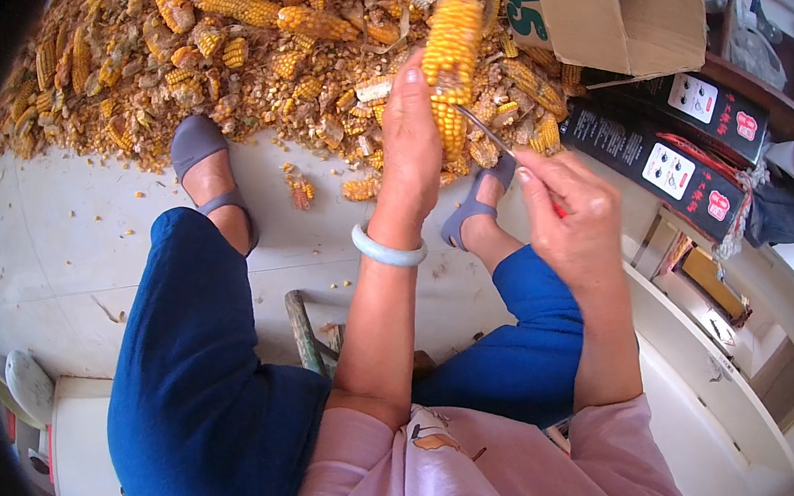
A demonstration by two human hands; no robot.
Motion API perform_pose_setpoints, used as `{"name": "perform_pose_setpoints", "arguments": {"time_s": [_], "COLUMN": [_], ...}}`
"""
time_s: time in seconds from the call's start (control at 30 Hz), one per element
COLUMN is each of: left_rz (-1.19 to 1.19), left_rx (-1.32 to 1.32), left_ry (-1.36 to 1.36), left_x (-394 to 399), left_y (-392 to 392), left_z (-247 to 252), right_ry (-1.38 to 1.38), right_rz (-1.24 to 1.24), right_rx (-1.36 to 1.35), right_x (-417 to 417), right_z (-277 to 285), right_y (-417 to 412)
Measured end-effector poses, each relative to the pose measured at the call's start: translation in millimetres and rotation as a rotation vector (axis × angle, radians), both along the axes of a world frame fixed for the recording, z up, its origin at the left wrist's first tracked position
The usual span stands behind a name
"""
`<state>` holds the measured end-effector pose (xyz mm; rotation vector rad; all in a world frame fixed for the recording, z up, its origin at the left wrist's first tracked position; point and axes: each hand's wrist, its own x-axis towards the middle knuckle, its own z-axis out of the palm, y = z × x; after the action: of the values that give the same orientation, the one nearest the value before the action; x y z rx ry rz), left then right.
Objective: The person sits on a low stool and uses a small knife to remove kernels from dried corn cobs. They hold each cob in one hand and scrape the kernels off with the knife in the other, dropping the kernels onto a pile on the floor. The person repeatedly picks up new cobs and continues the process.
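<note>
My left hand point(413, 132) holds an ear of dried yellow corn point(458, 39) upright at the front of the pile. A patch near the ear's middle has lost its kernels, and the bare cob shows there. In my right hand point(572, 209) is a screwdriver-like tool with a thin metal shaft point(486, 127) and a bit of red handle visible. The shaft's tip touches the ear just below the bare patch; most of the handle is hidden by my fingers. Behind both hands lies a heap of corn ears, loose kernels and chaff point(238, 82).
A cardboard box point(619, 9) stands at the upper right, beside black printed cartons point(658, 152). White shelving point(712, 366) runs along the right. A broken cob piece point(300, 187) and scattered kernels lie on the pale floor point(110, 244). A wooden stool leg point(304, 332) shows between my knees.
</note>
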<state>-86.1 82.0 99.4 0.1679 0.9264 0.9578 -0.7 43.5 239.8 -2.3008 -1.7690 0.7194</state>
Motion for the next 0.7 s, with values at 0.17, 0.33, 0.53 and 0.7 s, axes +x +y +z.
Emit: {"name": "perform_pose_setpoints", "arguments": {"time_s": [0.17, 0.33, 0.53, 0.7], "left_rz": [0.016, 0.093, 0.031, 0.004], "left_rx": [-0.186, -0.241, -0.138, -0.122], "left_ry": [-0.224, -0.332, -0.284, -0.216], "left_x": [-1, -11, -11, -10], "left_y": [-5, 1, 1, 0], "left_z": [-2, 1, -5, -6], "right_ry": [-0.013, 0.062, 0.070, 0.044], "right_rz": [0.054, -0.035, 0.023, 0.035], "right_rx": [0.184, 0.055, -0.045, -0.063], "right_x": [3, -1, 1, 1], "right_z": [-21, 2, 12, 12], "right_y": [-2, 6, 6, 7]}}
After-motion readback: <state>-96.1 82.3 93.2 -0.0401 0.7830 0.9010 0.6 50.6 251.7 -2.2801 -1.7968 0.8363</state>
